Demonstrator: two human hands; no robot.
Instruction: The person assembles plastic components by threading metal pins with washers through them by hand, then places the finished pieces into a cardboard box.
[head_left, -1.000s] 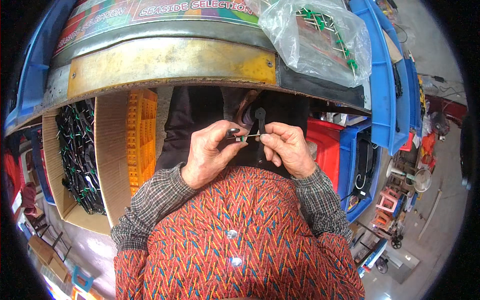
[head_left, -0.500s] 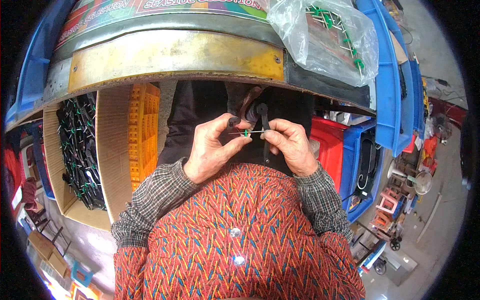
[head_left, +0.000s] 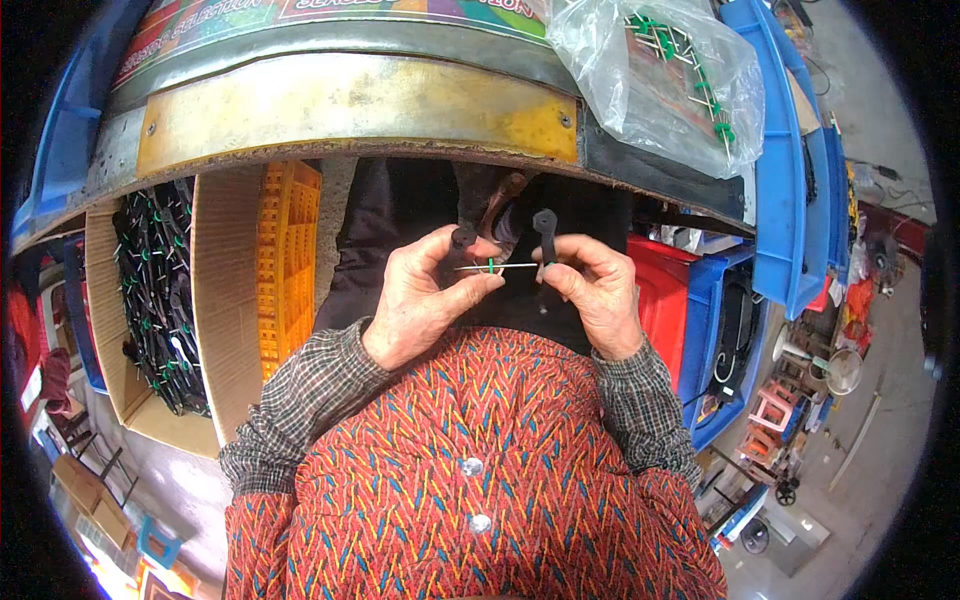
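Note:
Just above my lap, my left hand (head_left: 420, 292) pinches a thin metal pin with a green collar (head_left: 491, 266) between thumb and forefinger. A black piece with a rounded end (head_left: 463, 238) shows at that forefinger; how it is held is partly hidden. My right hand (head_left: 598, 288) is closed on a black plastic strip with a round, holed head (head_left: 544, 222), which stands up above the fingers. The pin points across to the strip and its tip ends close beside it. Whether they touch, I cannot tell.
Ahead is a bench edge with a metal strip (head_left: 360, 112). A clear bag of green-collared pins (head_left: 660, 85) lies on it. At left stand a cardboard box (head_left: 235, 290) of black pieces with green-collared pins and an orange crate (head_left: 290, 265). Blue bins (head_left: 775, 190) and a red tub (head_left: 662, 300) are at right.
My right hand has shifted slightly right with the black strip, and the strip's lower part is now mostly hidden by the fingers. My left hand keeps its pinch on the pin.

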